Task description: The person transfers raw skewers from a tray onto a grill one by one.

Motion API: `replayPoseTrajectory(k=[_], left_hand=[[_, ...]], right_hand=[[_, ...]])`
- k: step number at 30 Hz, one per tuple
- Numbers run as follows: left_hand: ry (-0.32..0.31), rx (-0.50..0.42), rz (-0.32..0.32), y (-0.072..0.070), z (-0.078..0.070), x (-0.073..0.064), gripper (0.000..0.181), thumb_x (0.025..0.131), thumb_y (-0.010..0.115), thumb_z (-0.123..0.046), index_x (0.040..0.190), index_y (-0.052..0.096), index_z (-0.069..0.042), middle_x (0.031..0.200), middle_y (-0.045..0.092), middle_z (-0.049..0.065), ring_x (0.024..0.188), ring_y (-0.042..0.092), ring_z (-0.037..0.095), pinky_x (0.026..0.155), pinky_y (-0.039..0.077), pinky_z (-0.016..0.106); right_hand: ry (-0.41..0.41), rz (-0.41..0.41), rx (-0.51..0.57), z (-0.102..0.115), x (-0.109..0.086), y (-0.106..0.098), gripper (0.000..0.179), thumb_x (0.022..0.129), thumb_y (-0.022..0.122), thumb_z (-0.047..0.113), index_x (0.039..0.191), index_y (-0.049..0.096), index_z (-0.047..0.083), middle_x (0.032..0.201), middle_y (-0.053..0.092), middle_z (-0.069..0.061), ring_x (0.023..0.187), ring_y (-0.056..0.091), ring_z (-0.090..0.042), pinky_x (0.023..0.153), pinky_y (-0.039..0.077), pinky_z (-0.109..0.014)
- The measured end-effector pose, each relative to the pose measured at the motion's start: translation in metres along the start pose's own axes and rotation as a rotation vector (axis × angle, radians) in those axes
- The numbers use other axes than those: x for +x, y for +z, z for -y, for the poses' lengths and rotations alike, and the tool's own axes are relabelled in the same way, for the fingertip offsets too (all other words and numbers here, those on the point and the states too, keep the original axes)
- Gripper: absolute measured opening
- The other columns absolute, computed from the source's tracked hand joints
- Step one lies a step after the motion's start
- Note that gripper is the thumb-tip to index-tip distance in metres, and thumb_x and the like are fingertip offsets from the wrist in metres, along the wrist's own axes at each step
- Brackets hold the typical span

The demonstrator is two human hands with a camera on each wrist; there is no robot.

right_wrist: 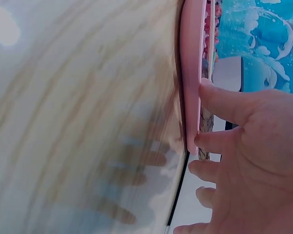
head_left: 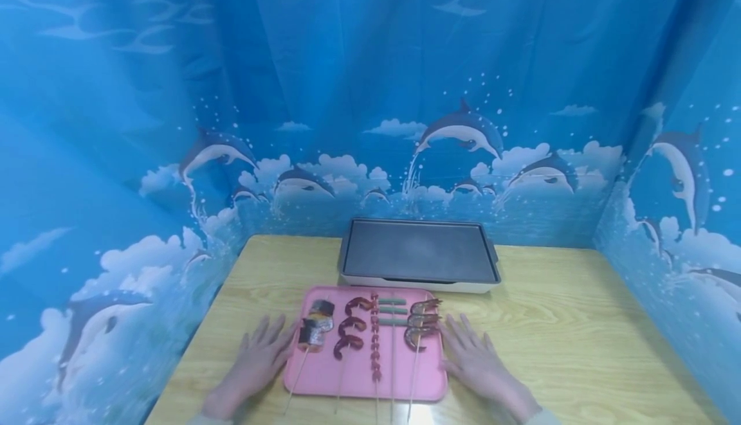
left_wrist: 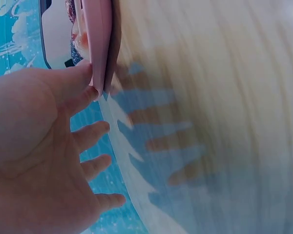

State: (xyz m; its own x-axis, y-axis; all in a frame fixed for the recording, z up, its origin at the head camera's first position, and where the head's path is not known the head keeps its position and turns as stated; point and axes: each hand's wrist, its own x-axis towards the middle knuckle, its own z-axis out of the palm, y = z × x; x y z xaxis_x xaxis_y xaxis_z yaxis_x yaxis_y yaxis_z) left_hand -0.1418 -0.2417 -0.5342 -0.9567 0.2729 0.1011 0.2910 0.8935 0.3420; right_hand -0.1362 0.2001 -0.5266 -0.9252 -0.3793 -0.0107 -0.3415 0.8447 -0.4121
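A pink tray (head_left: 359, 383) lies on the table, bearing several skewers whose sticks point toward me. From left to right they carry silver-and-dark fish chunks (head_left: 312, 334), curled dark-red pieces (head_left: 351, 342), small red pieces (head_left: 375, 351), green sticks (head_left: 392, 311) and shrimp (head_left: 421, 332). My left hand (head_left: 260, 355) is at the tray's left side; in the left wrist view its thumb and forefinger touch the rim (left_wrist: 98, 39), the other fingers spread. On the opposite side, my right hand (head_left: 477, 362) has thumb and forefinger against the rim (right_wrist: 191, 83), fingers extended.
Just behind the tray stands a dark flat griddle (head_left: 419, 251) with a pale body and side handles. The wood-grain table (head_left: 567, 322) reaches out on both sides. Blue dolphin-print curtains (head_left: 324, 78) enclose the back and sides.
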Motion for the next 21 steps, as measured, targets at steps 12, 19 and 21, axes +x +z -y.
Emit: replayPoseTrajectory(k=[12,19,21], left_hand=[[-0.007,-0.031,0.08,0.003,-0.025,0.012,0.05,0.104,0.055,-0.034,0.148,0.052,-0.012,0.156,0.041,0.023,0.145,0.025,0.055,0.11,0.016,0.081],[0.021,-0.055,0.093,0.009,-0.038,0.019,0.051,0.103,0.056,-0.035,0.148,0.052,-0.012,0.155,0.041,0.025,0.146,0.026,0.054,0.11,0.016,0.081],[0.028,-0.064,0.098,0.01,-0.042,0.021,0.051,0.103,0.056,-0.036,0.148,0.052,-0.012,0.155,0.041,0.025,0.146,0.026,0.054,0.11,0.016,0.081]], right_hand=[[0.054,-0.004,-0.02,-0.022,-0.015,-0.008,0.068,0.1,0.06,0.04,0.154,0.039,0.005,0.163,0.026,-0.021,0.149,0.014,-0.052,0.11,0.011,-0.08],[-0.006,-0.137,0.022,-0.047,-0.028,-0.001,0.067,0.099,0.06,0.04,0.154,0.04,0.008,0.158,0.033,-0.026,0.151,0.012,-0.049,0.103,0.012,-0.086],[-0.006,-0.148,0.026,-0.052,-0.03,-0.001,0.066,0.099,0.06,0.04,0.155,0.041,0.009,0.158,0.033,-0.026,0.151,0.011,-0.048,0.103,0.011,-0.086]])
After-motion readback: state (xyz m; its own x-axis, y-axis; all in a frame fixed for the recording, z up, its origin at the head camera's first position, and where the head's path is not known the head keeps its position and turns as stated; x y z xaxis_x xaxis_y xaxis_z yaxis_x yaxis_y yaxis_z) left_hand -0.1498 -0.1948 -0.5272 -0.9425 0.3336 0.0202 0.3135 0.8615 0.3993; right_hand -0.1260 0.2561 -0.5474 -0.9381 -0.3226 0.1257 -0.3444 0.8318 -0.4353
